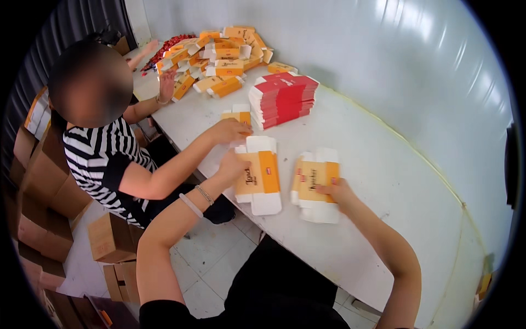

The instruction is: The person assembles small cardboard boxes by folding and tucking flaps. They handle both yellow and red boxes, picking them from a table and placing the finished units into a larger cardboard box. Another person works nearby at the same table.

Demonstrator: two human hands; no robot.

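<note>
My left hand grips the left edge of a flat, unfolded yellow-and-orange carton with white flaps, its thumb on the printed face. To the right, my right hand pinches the right edge of a similar flat carton, which is slightly blurred and seems to overlap another piece at its left. Both cartons are over the white table. Just beyond my left hand, a co-worker's hand is at another yellow carton; its fingers are partly hidden.
A stack of flat red cartons stands beyond my hands. Behind it lies a heap of folded yellow boxes, beside small red packets. The co-worker sits at the left of the table. Brown cardboard boxes stand on the floor.
</note>
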